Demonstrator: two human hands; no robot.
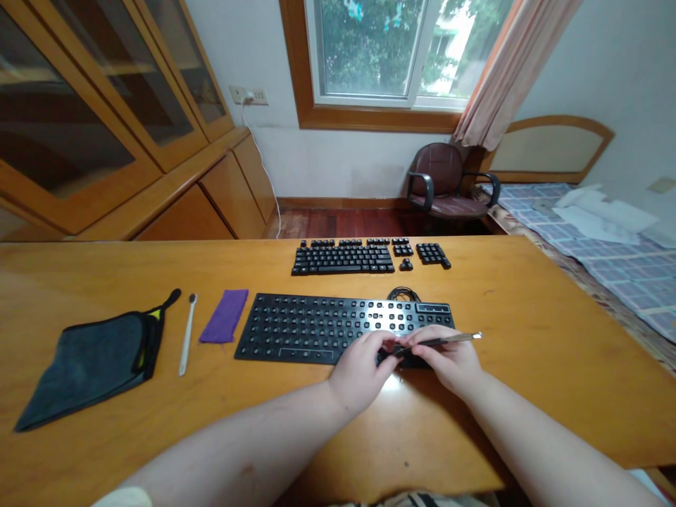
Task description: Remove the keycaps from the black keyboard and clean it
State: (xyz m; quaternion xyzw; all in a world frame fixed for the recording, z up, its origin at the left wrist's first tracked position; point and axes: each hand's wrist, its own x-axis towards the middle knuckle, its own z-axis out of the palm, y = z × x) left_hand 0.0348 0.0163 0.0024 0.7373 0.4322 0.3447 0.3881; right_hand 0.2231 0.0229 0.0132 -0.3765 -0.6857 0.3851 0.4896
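A black keyboard base [296, 326] without its keycaps lies on the wooden desk, its rows of switches bare. My right hand [448, 358] is closed around a slim, pen-like tool [458, 338], whose shiny end points right. The tool's other end reaches toward my left fingers. Over the lower right part of the base, my left hand [364, 366] is closed in a pinch, its fingertips meeting the right hand's. What the left fingers hold is too small and hidden to make out.
Loose black keycaps [343, 259] lie in keyboard layout behind the base, near a coiled cable [404, 293]. To the left are a purple cloth [224, 317], a white toothbrush-like brush [187, 334] and a grey cloth [100, 359]. An armchair [441, 179] stands beyond the desk.
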